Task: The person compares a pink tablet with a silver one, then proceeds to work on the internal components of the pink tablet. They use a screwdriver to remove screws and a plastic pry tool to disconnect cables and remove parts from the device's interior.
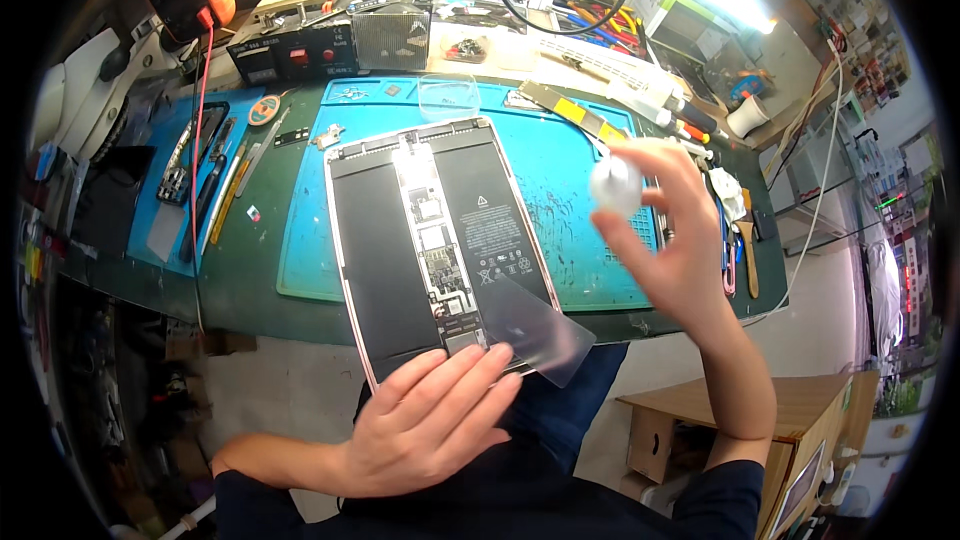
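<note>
My left hand [430, 420] lies flat and open, fingers spread, pressing the near end of the opened tablet [440, 240], at 6 o'clock of it. My right hand [670, 240] is raised at 3 o'clock, fingers closed around a small white bottle [614, 186].

The tablet sits on the blue mat [570, 170], its near end overhanging the bench edge toward me. Its long axis runs 12 to 6, tilted slightly toward 11. Inside I count two black battery cells [380, 260], one on each side of a narrow board [435, 240] down the middle. The right cell bears a white warning triangle and rows of small white symbols. One clear plastic card [540, 325] is wedged at the tablet's 5 o'clock corner.

At 9 o'clock, a second, smaller blue mat [160, 230] holds an opened phone [180, 165].
</note>
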Tool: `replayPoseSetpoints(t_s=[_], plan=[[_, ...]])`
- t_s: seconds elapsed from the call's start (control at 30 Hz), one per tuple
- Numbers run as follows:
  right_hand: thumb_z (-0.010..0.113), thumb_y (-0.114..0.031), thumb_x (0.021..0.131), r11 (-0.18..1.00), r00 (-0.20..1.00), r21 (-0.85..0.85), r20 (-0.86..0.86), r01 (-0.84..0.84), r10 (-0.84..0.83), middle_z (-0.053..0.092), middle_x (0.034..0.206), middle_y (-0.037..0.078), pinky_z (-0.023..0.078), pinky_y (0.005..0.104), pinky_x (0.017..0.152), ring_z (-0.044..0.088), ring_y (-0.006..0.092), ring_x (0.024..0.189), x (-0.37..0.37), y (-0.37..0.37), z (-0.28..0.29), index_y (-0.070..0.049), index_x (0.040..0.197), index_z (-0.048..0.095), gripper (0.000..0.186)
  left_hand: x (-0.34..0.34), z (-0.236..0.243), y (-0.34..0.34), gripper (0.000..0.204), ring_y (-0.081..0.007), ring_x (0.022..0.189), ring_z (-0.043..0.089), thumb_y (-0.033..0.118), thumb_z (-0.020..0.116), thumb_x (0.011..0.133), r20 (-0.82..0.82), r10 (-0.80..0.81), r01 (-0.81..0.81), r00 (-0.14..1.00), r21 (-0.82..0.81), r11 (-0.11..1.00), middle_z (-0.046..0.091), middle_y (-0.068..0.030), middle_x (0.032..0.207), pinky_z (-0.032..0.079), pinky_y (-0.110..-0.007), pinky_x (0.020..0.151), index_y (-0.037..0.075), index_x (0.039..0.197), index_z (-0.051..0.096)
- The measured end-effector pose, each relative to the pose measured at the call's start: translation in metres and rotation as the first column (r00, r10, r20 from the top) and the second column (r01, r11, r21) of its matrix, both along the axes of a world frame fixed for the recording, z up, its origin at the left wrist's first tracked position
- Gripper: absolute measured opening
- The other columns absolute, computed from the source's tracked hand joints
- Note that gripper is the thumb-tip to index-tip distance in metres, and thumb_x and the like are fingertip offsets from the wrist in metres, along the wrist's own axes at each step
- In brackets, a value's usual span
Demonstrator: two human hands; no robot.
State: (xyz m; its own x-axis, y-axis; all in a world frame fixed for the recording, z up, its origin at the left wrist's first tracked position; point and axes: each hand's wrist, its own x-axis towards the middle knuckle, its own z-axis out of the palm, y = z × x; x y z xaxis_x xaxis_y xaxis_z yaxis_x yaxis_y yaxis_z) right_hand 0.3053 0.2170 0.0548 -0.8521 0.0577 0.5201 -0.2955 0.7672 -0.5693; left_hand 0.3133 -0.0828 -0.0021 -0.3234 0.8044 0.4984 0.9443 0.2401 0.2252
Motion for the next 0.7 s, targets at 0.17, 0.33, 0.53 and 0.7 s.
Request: replayPoseSetpoints(t_s=[0.17,0.33,0.53,0.7], plan=[[0.08,-0.007,0.077,0.903,0.964,0.364,-0.046,-0.228,0.262,0.07,0.119,0.013,0.06,0.0392,0.085,0.07,0.0319,0.106,0.033,-0.022,0.011,-0.004,0.125,0.071,0.049,0.024,-0.004,0.03,0.059,-0.0285,0.135,0.059,0.04,0.076,0.089,0.007,0.086,-0.085,0.996,-0.11,0.99,0.064,-0.0159,0.146,0.042,-0.046,0.117,0.004,0.135,0.066],[0.076,-0.008,0.074,0.807,0.967,0.558,-0.034,-0.192,0.254,0.07,0.122,0.008,0.058,0.0393,0.086,0.069,0.0273,0.113,0.038,-0.02,-0.003,-0.006,0.123,0.073,0.049,0.04,-0.018,0.034,0.058,-0.0264,0.139,0.055,0.041,0.074,0.089,-0.052,0.158,-0.163,0.986,-0.127,0.978,0.063,-0.0138,0.148,0.036,-0.045,0.119,0.008,0.136,0.067],[0.074,-0.014,0.081,0.704,0.969,0.692,-0.024,-0.161,0.245,0.068,0.126,0.005,0.053,0.035,0.088,0.067,0.0225,0.116,0.038,-0.027,-0.01,-0.01,0.123,0.074,0.043,0.042,-0.028,0.034,0.055,-0.0228,0.141,0.05,0.042,0.072,0.092,-0.115,0.209,-0.222,0.971,-0.117,0.968,0.064,-0.0083,0.149,0.029,-0.042,0.119,0.012,0.138,0.067],[0.072,-0.015,0.085,0.661,0.965,0.733,-0.024,-0.16,0.26,0.068,0.127,0.005,0.052,0.035,0.09,0.066,0.0215,0.118,0.04,-0.03,-0.011,-0.011,0.123,0.075,0.039,0.042,-0.035,0.033,0.049,-0.0205,0.142,0.052,0.033,0.064,0.097,-0.102,0.21,-0.218,0.972,-0.072,0.973,0.063,-0.0075,0.15,0.03,-0.038,0.121,0.013,0.141,0.065]])
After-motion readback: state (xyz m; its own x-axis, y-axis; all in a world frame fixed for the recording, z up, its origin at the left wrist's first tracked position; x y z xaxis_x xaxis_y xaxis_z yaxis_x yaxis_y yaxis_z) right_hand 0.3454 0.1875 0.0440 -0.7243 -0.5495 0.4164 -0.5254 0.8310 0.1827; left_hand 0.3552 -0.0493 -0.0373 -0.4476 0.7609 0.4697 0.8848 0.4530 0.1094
